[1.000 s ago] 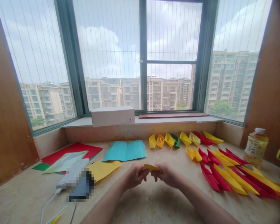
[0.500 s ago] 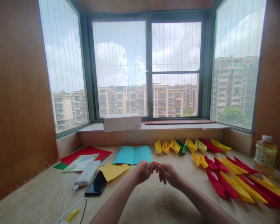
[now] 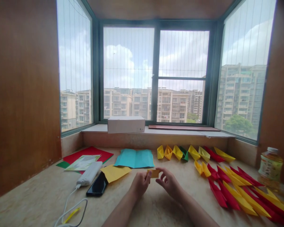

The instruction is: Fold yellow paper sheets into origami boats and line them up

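Observation:
A small folded piece of orange-yellow paper [image 3: 153, 173] is held up just above the table, in front of me. My left hand [image 3: 140, 184] is closed on its left end, the thumb pressed on the near face. My right hand [image 3: 169, 183] is at the other end with thumb and fingers apart; its index fingertip touches the paper's upper right corner, and the thumb is just below the edge. Beyond my hands lies a creased light-blue sheet [image 3: 134, 158]. To the left, a yellow sheet [image 3: 115, 173] overlaps a black phone [image 3: 97, 185].
A white power bank [image 3: 90, 173] with a cable is at left, near red sheets [image 3: 91, 152] and a printed packet [image 3: 81, 163]. Folded paper boats [image 3: 177, 153] line the back right; several red and yellow folded pieces [image 3: 241, 195] lie at right, beside a bottle [image 3: 271, 167].
My right hand has loosened its pinch, and its fingers have spread. The folded paper now shows its flat face between my hands. The view has tilted slightly upward.

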`<state>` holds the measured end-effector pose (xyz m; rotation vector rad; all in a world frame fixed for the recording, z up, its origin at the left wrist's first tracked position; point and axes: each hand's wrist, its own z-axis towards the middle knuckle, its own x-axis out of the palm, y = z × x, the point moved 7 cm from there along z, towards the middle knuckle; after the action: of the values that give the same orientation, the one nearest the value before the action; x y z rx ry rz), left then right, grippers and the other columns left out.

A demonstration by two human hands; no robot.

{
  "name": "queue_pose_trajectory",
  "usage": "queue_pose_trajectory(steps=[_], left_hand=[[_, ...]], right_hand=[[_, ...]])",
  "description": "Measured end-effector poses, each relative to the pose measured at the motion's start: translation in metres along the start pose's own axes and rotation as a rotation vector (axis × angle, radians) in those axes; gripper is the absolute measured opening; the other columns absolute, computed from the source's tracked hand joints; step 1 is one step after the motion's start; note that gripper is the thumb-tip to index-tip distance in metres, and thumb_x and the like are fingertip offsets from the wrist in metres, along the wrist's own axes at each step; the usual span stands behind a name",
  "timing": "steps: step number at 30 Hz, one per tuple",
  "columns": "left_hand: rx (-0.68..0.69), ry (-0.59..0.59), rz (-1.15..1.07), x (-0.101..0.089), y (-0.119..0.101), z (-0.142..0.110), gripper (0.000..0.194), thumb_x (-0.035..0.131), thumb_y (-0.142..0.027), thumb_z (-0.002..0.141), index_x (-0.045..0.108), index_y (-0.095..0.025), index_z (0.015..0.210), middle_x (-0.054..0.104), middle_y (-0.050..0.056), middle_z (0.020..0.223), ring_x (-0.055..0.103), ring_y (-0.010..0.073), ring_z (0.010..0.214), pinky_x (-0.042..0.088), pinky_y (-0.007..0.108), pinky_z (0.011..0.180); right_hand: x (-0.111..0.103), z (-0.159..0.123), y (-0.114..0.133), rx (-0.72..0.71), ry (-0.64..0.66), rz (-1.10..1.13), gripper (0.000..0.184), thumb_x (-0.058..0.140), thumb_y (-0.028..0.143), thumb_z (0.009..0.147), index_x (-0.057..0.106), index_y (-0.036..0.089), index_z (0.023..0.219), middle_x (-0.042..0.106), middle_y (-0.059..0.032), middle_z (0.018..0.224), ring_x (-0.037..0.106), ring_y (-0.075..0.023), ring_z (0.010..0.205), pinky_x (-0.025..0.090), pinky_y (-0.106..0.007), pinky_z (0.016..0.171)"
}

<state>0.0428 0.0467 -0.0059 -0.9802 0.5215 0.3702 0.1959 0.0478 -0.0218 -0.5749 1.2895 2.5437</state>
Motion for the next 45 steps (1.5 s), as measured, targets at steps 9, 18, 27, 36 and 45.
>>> queue_pose_trajectory(steps=[9,18,27,36,45], left_hand=[[0.053,0.098,-0.053,0.005,-0.004,-0.008,0.063,0.034,-0.069,0.089,0.053,-0.016,0.061,0.045,-0.001,0.048,0.038,0.0104,0.047,0.024,0.025,0.047],[0.052,0.095,-0.005,0.005,-0.006,-0.008,0.047,0.056,-0.062,0.082,0.058,-0.016,0.091,0.055,-0.002,0.057,0.048,0.012,0.049,0.029,0.023,0.049],[0.01,-0.11,-0.323,-0.003,0.002,-0.001,0.029,0.051,-0.047,0.09,0.052,-0.019,0.094,0.064,0.004,0.08,0.059,0.0173,0.067,0.046,0.028,0.06],[-0.119,-0.093,-0.655,-0.001,0.003,0.001,0.041,0.054,-0.046,0.086,0.051,-0.013,0.111,0.061,0.004,0.086,0.059,0.0149,0.074,0.048,0.027,0.068],[-0.101,-0.021,-0.559,0.01,0.004,-0.003,0.047,0.073,-0.043,0.072,0.045,-0.018,0.1,0.055,-0.003,0.076,0.053,0.0107,0.063,0.041,0.021,0.055]], right_hand=[[0.007,-0.005,0.012,-0.047,0.111,-0.018,0.04,0.066,0.039,0.082,0.063,0.024,0.119,0.063,-0.0084,0.109,0.063,-0.0173,0.073,0.052,-0.03,0.061],[0.005,-0.007,0.024,-0.023,0.124,-0.033,0.041,0.055,0.052,0.09,0.066,0.021,0.115,0.068,-0.0062,0.091,0.058,-0.0154,0.065,0.048,-0.029,0.061],[0.005,-0.012,0.031,0.0,0.197,-0.016,0.054,0.03,0.051,0.1,0.063,0.015,0.077,0.063,-0.0047,0.067,0.056,-0.0146,0.059,0.044,-0.026,0.058],[0.009,-0.016,0.024,0.03,0.231,0.051,0.05,0.029,0.05,0.101,0.06,0.016,0.081,0.065,-0.0057,0.074,0.057,-0.0147,0.065,0.046,-0.029,0.066],[0.004,-0.014,0.017,0.012,0.174,-0.002,0.038,0.039,0.048,0.098,0.059,0.016,0.103,0.064,-0.0045,0.082,0.058,-0.0153,0.069,0.047,-0.029,0.065]])
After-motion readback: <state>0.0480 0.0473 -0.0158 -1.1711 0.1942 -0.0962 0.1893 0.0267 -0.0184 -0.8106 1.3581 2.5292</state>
